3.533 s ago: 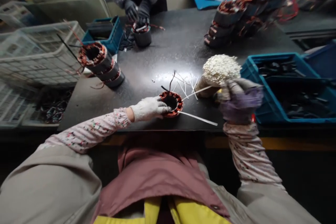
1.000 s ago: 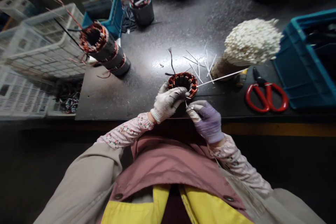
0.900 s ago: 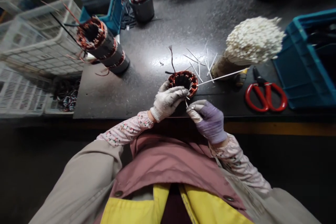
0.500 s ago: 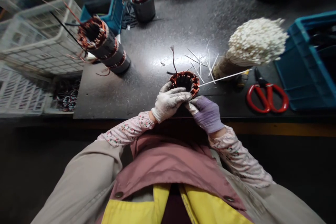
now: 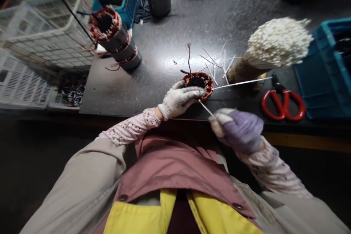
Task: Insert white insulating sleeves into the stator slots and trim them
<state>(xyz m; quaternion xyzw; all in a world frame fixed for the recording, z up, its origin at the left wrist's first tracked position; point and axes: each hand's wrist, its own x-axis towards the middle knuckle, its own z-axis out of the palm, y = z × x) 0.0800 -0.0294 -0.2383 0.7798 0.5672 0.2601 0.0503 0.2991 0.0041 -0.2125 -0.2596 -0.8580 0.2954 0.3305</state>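
Pulled clear of the left hand [image 5: 179, 99], the right hand [image 5: 238, 131] pinches a white cable tie [image 5: 205, 109] at one o'clock, while the left clamps the copper-wound stator [image 5: 204, 78] at twelve. A hard tug could jerk the stator loose across the black workbench [image 5: 137, 95].

This is a factory workshop for winding electric motors: a black workbench [image 5: 186, 33] carries stacked copper-wound stators [image 5: 117, 44], with red-handled scissors [image 5: 282, 104] near its front edge, white plastic crates [image 5: 46, 33] beyond its left edge, and blue plastic bins [image 5: 323, 84] at its right end.
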